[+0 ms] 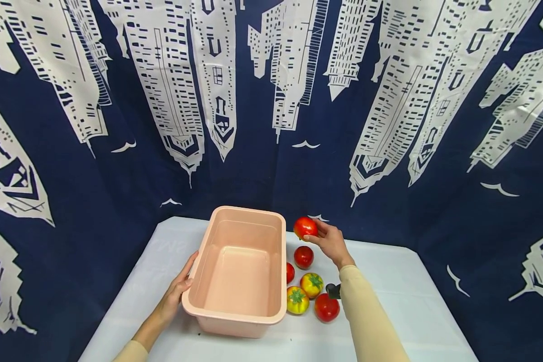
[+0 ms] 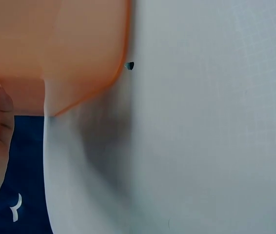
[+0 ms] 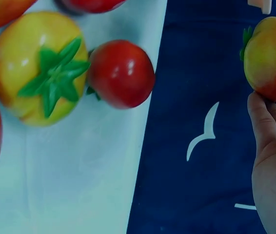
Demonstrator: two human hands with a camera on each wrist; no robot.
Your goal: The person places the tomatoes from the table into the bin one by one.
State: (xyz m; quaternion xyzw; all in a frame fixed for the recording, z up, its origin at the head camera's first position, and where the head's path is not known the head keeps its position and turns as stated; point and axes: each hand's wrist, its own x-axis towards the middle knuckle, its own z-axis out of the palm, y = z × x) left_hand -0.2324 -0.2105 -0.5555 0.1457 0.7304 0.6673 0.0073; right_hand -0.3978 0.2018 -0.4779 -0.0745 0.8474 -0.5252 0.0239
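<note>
Two pale sleeves (image 1: 375, 317) reach in over the tabletop (image 1: 402, 286). The left hand (image 1: 174, 295) lies against the left outer side of the tub (image 1: 228, 327), fingers extended and touching it. Just right of the tub, nearest first, sit a red tomato (image 1: 327, 307), two yellow tomatoes (image 1: 297, 301) with green leaves, a second red one (image 1: 290, 273) partly hidden by the tub's rim, and a third (image 1: 303, 257) farther back. Beyond these, the right hand (image 1: 332, 244) pinches the held tomato (image 1: 305, 228) between thumb and fingers, raised beside the tub's far right corner. Behind hangs a dark blue cloth (image 1: 253, 173) printed with white upside-down towers and birds.
</note>
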